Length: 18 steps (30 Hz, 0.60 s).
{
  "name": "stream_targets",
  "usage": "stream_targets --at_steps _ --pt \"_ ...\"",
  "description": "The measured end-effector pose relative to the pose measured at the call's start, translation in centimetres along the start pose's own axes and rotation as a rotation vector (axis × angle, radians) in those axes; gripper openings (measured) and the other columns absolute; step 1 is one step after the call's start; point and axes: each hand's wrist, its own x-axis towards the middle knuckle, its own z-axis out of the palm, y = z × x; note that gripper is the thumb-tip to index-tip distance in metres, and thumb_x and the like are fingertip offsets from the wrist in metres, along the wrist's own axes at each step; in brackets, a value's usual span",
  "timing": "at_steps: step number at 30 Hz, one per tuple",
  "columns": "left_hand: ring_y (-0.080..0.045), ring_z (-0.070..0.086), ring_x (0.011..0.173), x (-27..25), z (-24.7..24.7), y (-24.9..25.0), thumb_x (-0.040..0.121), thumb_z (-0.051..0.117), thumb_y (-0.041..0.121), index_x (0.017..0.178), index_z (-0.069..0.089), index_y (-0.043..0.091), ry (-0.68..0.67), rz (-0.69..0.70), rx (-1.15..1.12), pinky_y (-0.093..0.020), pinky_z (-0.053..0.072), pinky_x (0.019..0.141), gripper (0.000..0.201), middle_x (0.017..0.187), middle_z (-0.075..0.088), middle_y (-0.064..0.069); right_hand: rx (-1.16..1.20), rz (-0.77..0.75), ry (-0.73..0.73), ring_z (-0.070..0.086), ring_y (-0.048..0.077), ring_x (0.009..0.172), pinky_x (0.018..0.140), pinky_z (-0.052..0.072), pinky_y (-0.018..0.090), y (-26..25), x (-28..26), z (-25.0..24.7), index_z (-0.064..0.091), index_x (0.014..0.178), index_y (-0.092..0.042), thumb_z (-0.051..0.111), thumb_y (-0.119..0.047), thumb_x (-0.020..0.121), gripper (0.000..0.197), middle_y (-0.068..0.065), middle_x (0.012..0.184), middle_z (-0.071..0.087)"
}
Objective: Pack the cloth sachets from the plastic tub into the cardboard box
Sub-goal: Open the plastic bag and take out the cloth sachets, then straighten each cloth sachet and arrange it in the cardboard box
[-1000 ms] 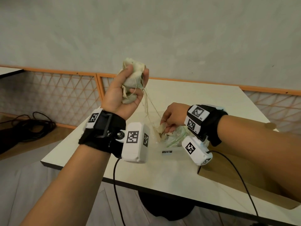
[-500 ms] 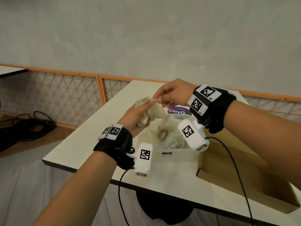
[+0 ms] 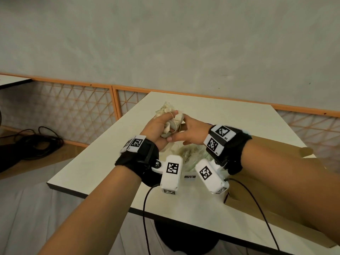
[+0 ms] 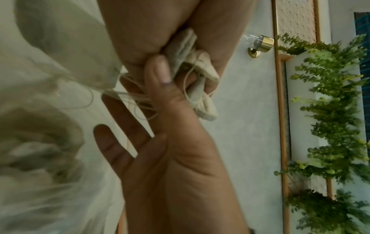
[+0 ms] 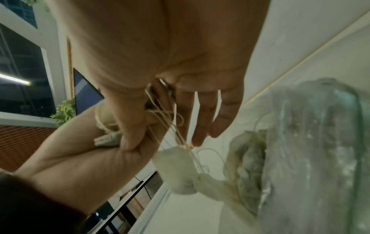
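Note:
My left hand grips a bunch of cream cloth sachets just above the far side of the clear plastic tub. The right hand meets it from the right and pinches the bunch with thumb and forefinger, its other fingers straight. In the left wrist view the right thumb lies on the held sachets. Thin strings run down from the hands to one sachet hanging over the tub, which holds more sachets. The cardboard box lies at the right, mostly hidden under my right forearm.
The white table stretches bare beyond the hands. Its near edge is close under my wrists. An orange lattice rail runs behind it, and black cables lie on the floor at the left.
My left hand came down from head height with the sachets to just above the tub. The right hand rose out of the tub and took hold of the bunch.

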Motion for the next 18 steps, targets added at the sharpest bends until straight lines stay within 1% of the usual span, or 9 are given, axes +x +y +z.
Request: stream_targets --at_steps 1,3,6,8,10,12,13,16,18 --pt "-0.021 0.065 0.070 0.2 0.3 0.3 0.091 0.057 0.015 0.089 0.065 0.004 0.000 -0.002 -0.031 -0.034 0.053 0.072 0.013 0.082 0.064 -0.012 0.024 0.012 -0.001 0.063 0.016 0.097 0.075 0.049 0.031 -0.1 -0.1 -0.1 0.041 0.129 -0.019 0.074 -0.022 0.078 0.061 0.000 0.105 0.065" --pt "-0.015 0.059 0.067 0.9 0.7 1.0 0.091 0.058 0.014 0.085 0.062 0.008 -0.004 0.008 -0.114 -0.028 0.051 0.064 0.010 0.079 0.059 -0.007 0.029 0.030 -0.035 0.063 0.011 0.078 0.064 0.046 0.023 -0.6 -0.5 -0.6 0.052 0.115 -0.022 0.069 -0.022 0.082 0.037 -0.004 0.087 0.066" --pt "-0.008 0.049 0.061 1.9 0.7 2.1 0.092 0.056 0.013 0.082 0.057 0.012 0.031 0.056 -0.167 -0.016 0.042 0.052 0.010 0.073 0.053 -0.003 -0.082 0.029 -0.136 0.061 0.002 0.065 0.058 0.041 0.018 -0.8 -1.1 -1.1 0.056 0.107 -0.022 0.064 -0.022 0.086 0.023 -0.008 0.083 0.065" --pt "-0.007 0.040 0.068 2.3 0.7 2.8 0.089 0.060 0.015 0.085 0.056 0.013 -0.009 0.060 -0.213 -0.012 0.028 0.057 0.005 0.081 0.046 -0.001 -0.119 0.016 -0.162 0.059 -0.001 0.063 0.061 0.042 0.019 -0.5 -1.2 -0.8 0.056 0.105 -0.019 0.060 -0.017 0.088 0.018 -0.006 0.088 0.064" --pt "-0.007 0.037 0.072 2.3 0.9 3.3 0.083 0.065 0.016 0.087 0.056 0.014 -0.025 0.062 -0.228 -0.015 0.018 0.061 0.010 0.086 0.044 -0.001 -0.079 -0.011 -0.104 0.060 -0.005 0.055 0.061 0.044 0.020 0.0 -1.1 -0.4 0.063 0.104 -0.006 0.060 -0.012 0.088 0.018 -0.007 0.077 0.065" --pt "-0.006 0.037 0.065 2.3 0.7 3.4 0.086 0.063 0.016 0.086 0.056 0.014 0.012 0.075 -0.167 -0.016 0.018 0.058 0.007 0.082 0.048 -0.002 -0.044 -0.028 -0.046 0.059 -0.006 0.051 0.060 0.043 0.020 0.2 -1.0 -0.5 0.067 0.098 -0.002 0.061 -0.011 0.087 0.015 -0.014 0.060 0.065" --pt "-0.007 0.037 0.059 2.2 0.3 3.3 0.089 0.060 0.014 0.084 0.056 0.013 0.052 0.094 -0.104 -0.018 0.019 0.057 0.006 0.077 0.049 -0.004 -0.029 -0.038 -0.036 0.061 -0.005 0.054 0.059 0.043 0.019 0.2 -1.1 -0.7 0.068 0.092 -0.005 0.063 -0.012 0.086 0.011 -0.014 0.059 0.066" --pt "-0.012 0.045 0.055 1.5 -1.0 2.1 0.092 0.055 0.013 0.086 0.059 0.011 0.174 0.117 0.011 -0.022 0.030 0.054 0.008 0.067 0.060 -0.006 0.074 -0.059 -0.013 0.065 0.004 0.065 0.057 0.045 0.017 -0.1 -1.6 -2.0 0.067 0.082 -0.012 0.065 -0.015 0.085 0.004 -0.001 0.078 0.072" --pt "-0.014 0.051 0.057 0.6 -1.6 0.9 0.091 0.056 0.014 0.087 0.060 0.010 0.197 0.051 -0.012 -0.024 0.034 0.061 0.007 0.064 0.062 -0.005 0.172 -0.063 0.029 0.065 0.007 0.063 0.054 0.046 0.017 -0.3 -1.8 -2.8 0.065 0.083 -0.011 0.063 -0.012 0.086 0.004 0.005 0.082 0.071"
